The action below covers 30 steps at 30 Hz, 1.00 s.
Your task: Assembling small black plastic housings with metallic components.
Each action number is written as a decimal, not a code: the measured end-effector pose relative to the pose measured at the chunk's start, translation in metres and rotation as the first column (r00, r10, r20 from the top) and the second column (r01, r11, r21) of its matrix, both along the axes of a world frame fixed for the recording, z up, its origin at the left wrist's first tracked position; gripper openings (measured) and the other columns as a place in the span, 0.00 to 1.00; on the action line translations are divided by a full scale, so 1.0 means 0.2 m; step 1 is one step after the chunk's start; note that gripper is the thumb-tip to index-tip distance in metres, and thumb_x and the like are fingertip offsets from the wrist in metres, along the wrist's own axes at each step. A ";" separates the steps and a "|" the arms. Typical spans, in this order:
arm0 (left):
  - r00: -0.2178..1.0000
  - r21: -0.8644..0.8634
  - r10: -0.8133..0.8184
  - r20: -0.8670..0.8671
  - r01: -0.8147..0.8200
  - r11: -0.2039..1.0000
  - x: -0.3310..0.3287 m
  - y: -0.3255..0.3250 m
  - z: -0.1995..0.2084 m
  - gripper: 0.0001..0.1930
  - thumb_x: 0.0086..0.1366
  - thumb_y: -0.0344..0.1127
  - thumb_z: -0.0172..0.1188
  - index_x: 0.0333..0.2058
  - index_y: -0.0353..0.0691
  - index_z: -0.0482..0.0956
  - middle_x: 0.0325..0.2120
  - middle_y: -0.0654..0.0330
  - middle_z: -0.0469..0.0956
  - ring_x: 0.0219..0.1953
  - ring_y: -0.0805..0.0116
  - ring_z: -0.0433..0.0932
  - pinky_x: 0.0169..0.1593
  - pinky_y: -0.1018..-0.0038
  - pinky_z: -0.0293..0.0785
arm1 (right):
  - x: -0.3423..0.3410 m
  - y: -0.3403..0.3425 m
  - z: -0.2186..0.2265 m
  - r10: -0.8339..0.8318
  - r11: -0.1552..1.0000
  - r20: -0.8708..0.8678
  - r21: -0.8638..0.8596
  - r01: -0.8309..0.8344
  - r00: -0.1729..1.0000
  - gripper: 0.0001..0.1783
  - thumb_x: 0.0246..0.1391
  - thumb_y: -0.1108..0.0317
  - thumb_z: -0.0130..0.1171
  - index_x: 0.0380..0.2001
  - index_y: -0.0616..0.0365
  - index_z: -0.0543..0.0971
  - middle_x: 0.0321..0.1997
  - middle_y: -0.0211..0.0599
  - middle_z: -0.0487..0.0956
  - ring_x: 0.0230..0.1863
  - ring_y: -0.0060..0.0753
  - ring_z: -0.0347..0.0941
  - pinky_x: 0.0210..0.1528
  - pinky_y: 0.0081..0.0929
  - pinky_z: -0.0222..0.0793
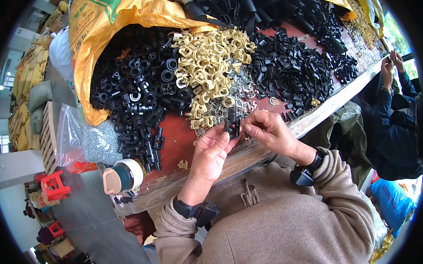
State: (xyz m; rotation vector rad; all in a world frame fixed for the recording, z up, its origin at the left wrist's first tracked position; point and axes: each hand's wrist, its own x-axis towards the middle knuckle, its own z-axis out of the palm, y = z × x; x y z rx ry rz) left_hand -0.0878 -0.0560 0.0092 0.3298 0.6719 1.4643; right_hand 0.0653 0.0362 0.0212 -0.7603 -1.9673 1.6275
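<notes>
Just over the table's near edge, my left hand (211, 151) grips a small black plastic fitting (232, 127) between thumb and fingers, its narrow end pointing up. My right hand (273, 133) is close beside it on the right, thumb and forefinger pinched together near the fitting's side. What those fingertips hold, if anything, is too small to make out. Beyond my hands lie a heap of cream-coloured loop-shaped parts (209, 62), a strip of silvery metal clips (241, 89) and a pile of small black pieces (291, 68).
Larger black fittings (140, 83) spill from a yellow woven sack (85, 57) at the left. A bag of small screws (101, 143) and a lidded cup (124, 176) stand near the left corner. Along the wooden table edge (345, 92), a co-worker (393, 121) is at the far right.
</notes>
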 end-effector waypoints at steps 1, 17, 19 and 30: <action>1.000 -0.018 -0.005 0.020 0.005 1.000 0.00 -0.01 0.01 0.14 0.59 0.31 0.49 0.43 0.35 0.68 0.39 0.54 0.72 0.44 0.62 0.71 0.51 0.66 0.64 | 0.01 0.00 0.01 -0.016 1.000 0.025 0.013 0.015 1.000 0.06 0.50 0.72 0.50 0.24 0.63 0.69 0.21 0.30 0.70 0.23 0.19 0.65 0.25 0.19 0.62; 0.979 -0.142 -0.171 0.108 0.186 0.972 0.02 -0.09 0.06 0.14 0.58 0.32 0.51 0.43 0.35 0.69 0.36 0.57 0.74 0.36 0.67 0.76 0.39 0.79 0.73 | 0.03 -0.03 0.17 0.119 0.495 0.218 0.833 -0.248 0.969 0.12 0.33 0.78 0.56 0.25 0.59 0.68 0.25 0.35 0.65 0.27 0.36 0.64 0.30 0.30 0.62; 0.985 -0.158 -0.153 0.076 0.163 0.974 0.03 -0.09 0.05 0.14 0.57 0.32 0.53 0.42 0.35 0.70 0.35 0.59 0.74 0.34 0.69 0.76 0.37 0.79 0.74 | 0.03 -0.04 0.16 0.118 0.448 0.244 0.852 -0.271 0.962 0.13 0.31 0.77 0.56 0.25 0.59 0.68 0.25 0.35 0.65 0.27 0.35 0.65 0.31 0.30 0.62; 0.993 -0.224 -0.113 0.029 0.117 0.968 0.03 -0.11 0.02 0.12 0.55 0.30 0.56 0.39 0.35 0.72 0.32 0.60 0.75 0.32 0.71 0.76 0.35 0.81 0.74 | 0.02 -0.04 0.14 0.208 0.674 0.193 0.683 -0.283 0.959 0.09 0.38 0.75 0.55 0.27 0.59 0.68 0.25 0.33 0.65 0.26 0.33 0.66 0.31 0.29 0.63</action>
